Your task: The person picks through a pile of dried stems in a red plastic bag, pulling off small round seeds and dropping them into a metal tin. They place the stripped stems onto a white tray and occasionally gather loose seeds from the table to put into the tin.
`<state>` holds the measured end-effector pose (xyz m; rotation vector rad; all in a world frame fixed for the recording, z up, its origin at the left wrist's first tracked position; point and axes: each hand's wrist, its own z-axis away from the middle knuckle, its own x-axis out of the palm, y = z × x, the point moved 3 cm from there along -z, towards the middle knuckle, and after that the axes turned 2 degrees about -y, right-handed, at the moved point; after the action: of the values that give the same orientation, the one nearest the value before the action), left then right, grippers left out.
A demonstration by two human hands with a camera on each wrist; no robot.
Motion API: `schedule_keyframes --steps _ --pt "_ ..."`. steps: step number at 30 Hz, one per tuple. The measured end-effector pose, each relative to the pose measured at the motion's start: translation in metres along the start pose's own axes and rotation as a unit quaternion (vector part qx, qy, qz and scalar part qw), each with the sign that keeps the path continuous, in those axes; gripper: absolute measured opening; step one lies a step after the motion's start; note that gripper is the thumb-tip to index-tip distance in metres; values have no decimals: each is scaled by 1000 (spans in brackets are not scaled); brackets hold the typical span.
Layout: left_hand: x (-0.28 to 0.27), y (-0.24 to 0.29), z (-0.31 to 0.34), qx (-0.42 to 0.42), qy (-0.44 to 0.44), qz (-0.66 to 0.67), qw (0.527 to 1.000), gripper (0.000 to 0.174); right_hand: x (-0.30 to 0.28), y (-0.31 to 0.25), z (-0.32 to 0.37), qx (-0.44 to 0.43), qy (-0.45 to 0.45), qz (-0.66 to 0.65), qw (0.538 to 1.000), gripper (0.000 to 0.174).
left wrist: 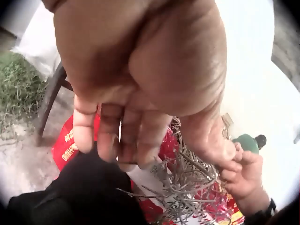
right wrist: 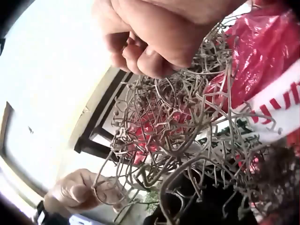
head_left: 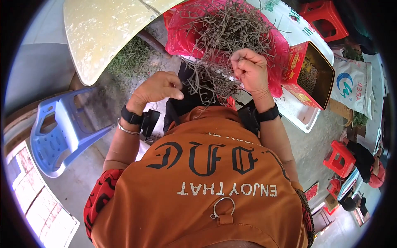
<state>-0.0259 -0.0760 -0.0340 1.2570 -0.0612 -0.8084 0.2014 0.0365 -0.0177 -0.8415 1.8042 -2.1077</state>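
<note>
Dry, tangled grey-brown stems (head_left: 235, 31) are heaped on a pink plastic bag (head_left: 178, 40), and some hang over its near edge between the hands. My left hand (head_left: 159, 87) is left of the hanging stems, its fingers loosely bent; in the left wrist view the left hand (left wrist: 140, 70) shows an uncovered palm. Above the stems' right side is my right hand (head_left: 251, 72), thumb and fingers curled together. In the right wrist view the right hand (right wrist: 154, 35) is over the stems (right wrist: 178, 126), with no object visible in its grip; the inside of its fingers is partly hidden.
A pale table (head_left: 103, 37) is at upper left, a blue plastic chair (head_left: 62, 128) at left. Right of the bag stand a red box with gold interior (head_left: 295, 68), a white tray (head_left: 304, 118) and a white sack (head_left: 351, 84). Red stools (head_left: 341, 159) and people are farther right.
</note>
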Motion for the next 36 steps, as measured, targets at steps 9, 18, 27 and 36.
schedule_keyframes --steps 9,18,27,36 --pt "-2 -18 -24 -86 212 167 959 51 6 14 1 61 -33 0 998 5" --pt "15 -6 -48 -30 270 488 829 11 32 -10 -1 -50 -48 246 967 7" --pt "8 13 -50 35 227 584 778 7 49 -22 -7 -183 -54 460 867 16" --pt "9 7 -52 80 202 615 758 10 46 -16 -5 -163 -79 524 832 25"
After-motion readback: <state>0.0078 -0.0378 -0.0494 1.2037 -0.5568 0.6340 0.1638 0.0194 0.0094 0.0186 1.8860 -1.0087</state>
